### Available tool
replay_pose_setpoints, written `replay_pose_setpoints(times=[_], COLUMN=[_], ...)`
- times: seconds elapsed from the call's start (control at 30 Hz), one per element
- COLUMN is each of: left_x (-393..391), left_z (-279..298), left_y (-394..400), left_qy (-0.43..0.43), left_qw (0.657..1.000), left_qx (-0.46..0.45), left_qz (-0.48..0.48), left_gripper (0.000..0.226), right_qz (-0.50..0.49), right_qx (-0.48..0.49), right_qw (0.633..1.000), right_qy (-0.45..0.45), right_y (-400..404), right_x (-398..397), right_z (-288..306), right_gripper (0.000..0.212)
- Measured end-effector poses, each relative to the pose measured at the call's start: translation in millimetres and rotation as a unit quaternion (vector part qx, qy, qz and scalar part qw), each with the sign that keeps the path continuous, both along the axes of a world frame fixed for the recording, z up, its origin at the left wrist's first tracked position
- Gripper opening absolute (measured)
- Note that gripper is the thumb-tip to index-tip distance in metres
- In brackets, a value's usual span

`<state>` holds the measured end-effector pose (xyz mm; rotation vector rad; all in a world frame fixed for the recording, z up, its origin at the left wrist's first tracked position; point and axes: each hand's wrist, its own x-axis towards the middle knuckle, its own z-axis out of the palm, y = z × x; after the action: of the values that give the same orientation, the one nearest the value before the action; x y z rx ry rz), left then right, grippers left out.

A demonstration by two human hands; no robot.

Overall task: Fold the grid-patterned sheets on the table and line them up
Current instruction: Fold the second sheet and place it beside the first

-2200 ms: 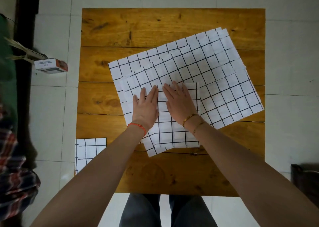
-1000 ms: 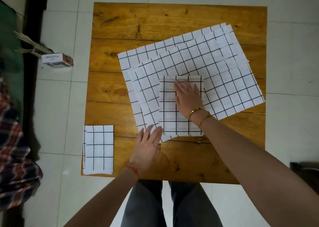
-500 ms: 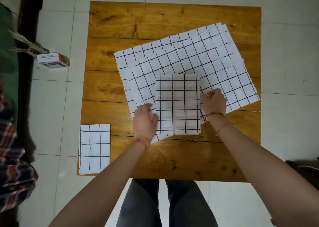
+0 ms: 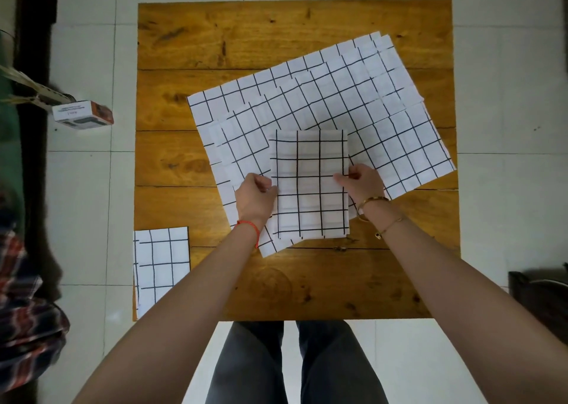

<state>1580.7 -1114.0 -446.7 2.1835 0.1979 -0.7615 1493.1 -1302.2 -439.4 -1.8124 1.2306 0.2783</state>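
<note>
glossy wooden table [image 4: 276, 34], matt paper sheets [image 4: 322, 96]

We see bare bench [image 4: 295, 280] near us and at far edge; spread sheets [image 4: 322, 102] cover middle, folded stack [image 4: 161, 265] takes near-left corner.

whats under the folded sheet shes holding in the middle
The folded sheet, pinched by the left hand and right hand, lies on the spread unfolded sheets. How many lie beneath is hidden.
</note>
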Motion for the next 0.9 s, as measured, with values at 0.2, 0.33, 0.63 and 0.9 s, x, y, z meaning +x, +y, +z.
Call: replay_pose_setpoints(times=[0.2,0.33,0.63,0.9], left_x=[6,11,20,17], left_z=[-1,-7,-10,-12], left_y=[9,19,31,34], left_qy=[0.043,0.064,0.08,-0.027], left_qw=[0.999,0.998,0.993,0.994], left_qx=[-0.02,-0.024,-0.088,-0.078], left_qz=[0.008,0.004,0.026,-0.071], left_gripper=[0.026,0.027,0.012,0.035], right_qz=[0.038,0.066,0.074,0.108], right_qx=[0.012,0.035,-0.022,-0.083], right_qw=[0.999,0.997,0.994,0.988], right_qy=[-0.026,-0.025,-0.075,-0.069], right_y=[-5,-4,-6,-8], right_x=[-6,-9,-8,-15], right_z=[-5,-5,-4,-7], right_gripper=[0.028,0.037,0.019,0.025])
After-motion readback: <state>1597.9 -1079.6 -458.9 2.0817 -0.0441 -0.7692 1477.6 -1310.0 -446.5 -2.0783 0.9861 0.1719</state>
